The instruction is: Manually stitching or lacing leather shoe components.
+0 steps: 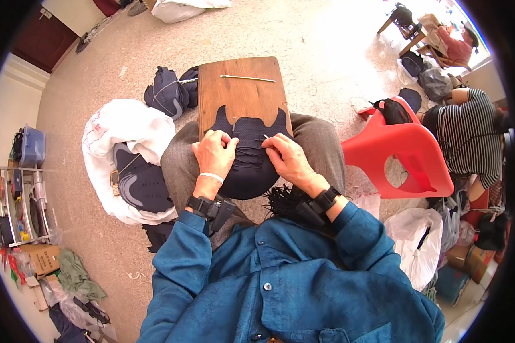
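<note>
A dark navy shoe upper [250, 140] of knitted fabric lies across my lap and the near end of a wooden board [240, 98]. Dark laces [249, 153] run in rows across its middle. My left hand [216, 151] is closed in a pinch at the left eyelet edge of the upper. At the right edge, the fingers of my right hand [289, 157] pinch a lace close to its small pale tip. A long thin metal tool [248, 78] rests on the far part of the board, touched by neither hand.
Left of my knees, a white sack [106, 123] holds more dark uppers [146, 186] and a phone [115, 182]. Tied dark uppers [167, 94] lie beside the board. A bundle of black laces [281, 200] sits by my right wrist. At right stands a red chair [360, 143], near a person in stripes [469, 131].
</note>
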`<state>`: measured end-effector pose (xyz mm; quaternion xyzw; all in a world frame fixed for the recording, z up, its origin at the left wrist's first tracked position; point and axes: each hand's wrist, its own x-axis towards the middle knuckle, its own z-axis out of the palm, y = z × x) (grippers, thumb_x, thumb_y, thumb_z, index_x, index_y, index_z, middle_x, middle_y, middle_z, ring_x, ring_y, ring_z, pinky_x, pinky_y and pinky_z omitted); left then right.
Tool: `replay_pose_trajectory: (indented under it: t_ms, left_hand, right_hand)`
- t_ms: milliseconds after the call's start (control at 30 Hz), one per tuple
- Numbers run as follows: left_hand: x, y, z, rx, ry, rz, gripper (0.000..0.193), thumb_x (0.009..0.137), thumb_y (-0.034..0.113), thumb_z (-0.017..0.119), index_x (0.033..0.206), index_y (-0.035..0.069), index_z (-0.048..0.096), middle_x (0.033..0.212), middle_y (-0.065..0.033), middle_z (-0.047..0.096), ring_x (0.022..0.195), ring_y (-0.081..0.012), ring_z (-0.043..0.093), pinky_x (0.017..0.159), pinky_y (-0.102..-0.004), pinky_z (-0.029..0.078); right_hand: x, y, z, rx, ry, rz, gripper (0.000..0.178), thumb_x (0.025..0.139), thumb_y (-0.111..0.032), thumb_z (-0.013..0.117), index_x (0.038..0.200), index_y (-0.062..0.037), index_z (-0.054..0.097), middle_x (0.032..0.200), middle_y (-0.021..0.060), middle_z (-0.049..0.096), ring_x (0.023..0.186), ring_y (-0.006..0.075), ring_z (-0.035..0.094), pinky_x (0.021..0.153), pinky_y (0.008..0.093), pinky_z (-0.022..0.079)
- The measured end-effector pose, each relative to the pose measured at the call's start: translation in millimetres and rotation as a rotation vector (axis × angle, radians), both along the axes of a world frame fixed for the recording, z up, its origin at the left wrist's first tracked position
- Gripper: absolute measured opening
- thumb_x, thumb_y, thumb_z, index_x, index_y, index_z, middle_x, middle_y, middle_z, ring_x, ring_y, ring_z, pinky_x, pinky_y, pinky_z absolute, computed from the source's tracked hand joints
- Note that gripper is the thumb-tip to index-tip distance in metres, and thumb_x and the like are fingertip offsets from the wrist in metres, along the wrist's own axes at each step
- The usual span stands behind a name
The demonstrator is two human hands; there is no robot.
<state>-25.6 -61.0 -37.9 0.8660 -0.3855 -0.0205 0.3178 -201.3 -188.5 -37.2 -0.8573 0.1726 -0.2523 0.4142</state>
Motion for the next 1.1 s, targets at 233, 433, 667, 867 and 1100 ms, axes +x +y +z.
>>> replay_pose_trajectory:
  t_ms: [233, 433, 667, 867, 1100]
  left_hand:
    - [-1.2, 2.5, -6.8, -0.250, 0.212, -0.022, 0.016, 0.086, 0.013, 0.077, 0.075, 0.005, 0.068, 0.074, -0.0003, 0.066, 0.063, -0.0092, 0.062, 0.063, -0.0302, 0.047]
    - [-13.4, -3.0, -1.8, -0.376, 0.394, -0.108, 0.009, 0.086, 0.004, 0.074, 0.085, 0.005, 0.065, 0.078, -0.0041, 0.070, 0.064, -0.0131, 0.064, 0.063, -0.0277, 0.049]
    - [12.9, 15.0, -3.2, -0.387, 0.782, -0.195, 0.010, 0.094, -0.002, 0.066, 0.102, 0.001, 0.071, 0.091, -0.0023, 0.072, 0.074, -0.0055, 0.063, 0.066, -0.0201, 0.051]
    - [22.4, 33.1, 0.2, -0.390, 0.815, -0.166, 0.009, 0.094, -0.003, 0.064, 0.097, 0.002, 0.070, 0.085, -0.0013, 0.070, 0.075, -0.0056, 0.063, 0.065, -0.0190, 0.049]
    - [21.6, 20.7, 8.7, -0.518, 0.990, -0.142, 0.012, 0.097, 0.003, 0.065, 0.108, 0.001, 0.067, 0.093, -0.0064, 0.073, 0.069, -0.0062, 0.063, 0.063, -0.0196, 0.052]
  right_hand:
    - [-1.0, 3.8, 4.4, 0.088, 0.042, -0.037, 0.032, 0.087, -0.006, 0.070, 0.117, -0.0027, 0.060, 0.106, 0.0158, 0.061, 0.097, 0.0355, 0.065, 0.084, 0.0411, 0.054]
    - [-2.1, 4.5, 9.5, 0.021, 0.182, -0.016, 0.058, 0.080, -0.015, 0.079, 0.131, -0.0037, 0.053, 0.122, 0.0165, 0.057, 0.107, 0.0379, 0.063, 0.090, 0.0431, 0.054]
    - [-0.3, 6.3, 14.8, 0.003, 0.223, 0.006, 0.066, 0.079, -0.020, 0.082, 0.134, -0.0009, 0.050, 0.126, 0.0187, 0.054, 0.113, 0.0396, 0.060, 0.094, 0.0438, 0.052]
    - [0.3, 7.5, 16.0, -0.020, 0.222, 0.007, 0.067, 0.080, -0.022, 0.082, 0.134, -0.0002, 0.049, 0.128, 0.0190, 0.053, 0.114, 0.0399, 0.060, 0.094, 0.0437, 0.052]
    - [-0.7, 9.6, 17.9, -0.037, 0.220, -0.010, 0.064, 0.082, -0.021, 0.080, 0.134, 0.0002, 0.050, 0.127, 0.0193, 0.054, 0.113, 0.0394, 0.060, 0.093, 0.0435, 0.052]
